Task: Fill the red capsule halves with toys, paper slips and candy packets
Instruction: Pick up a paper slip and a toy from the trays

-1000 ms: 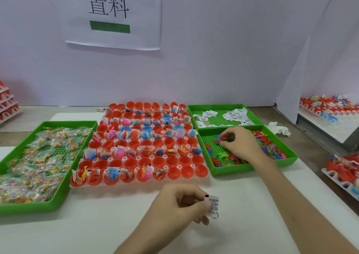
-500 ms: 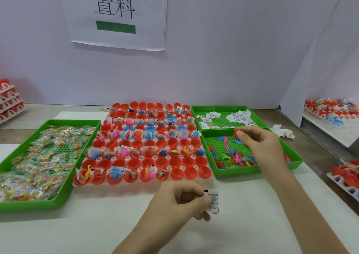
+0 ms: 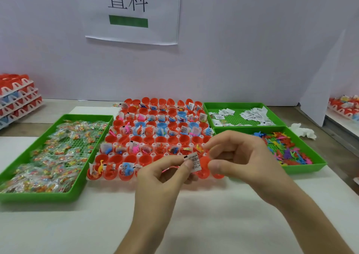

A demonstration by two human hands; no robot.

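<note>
Over the capsule tray point(image 3: 139, 154), the left hand point(image 3: 161, 178) pinches a paper slip point(image 3: 195, 161). The right hand point(image 3: 244, 156) pinches a red piece point(image 3: 204, 161).

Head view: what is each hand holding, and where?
Left hand pinches a paper slip by its left edge. Right hand pinches a small red piece; blurred, hold point unclear.
</note>
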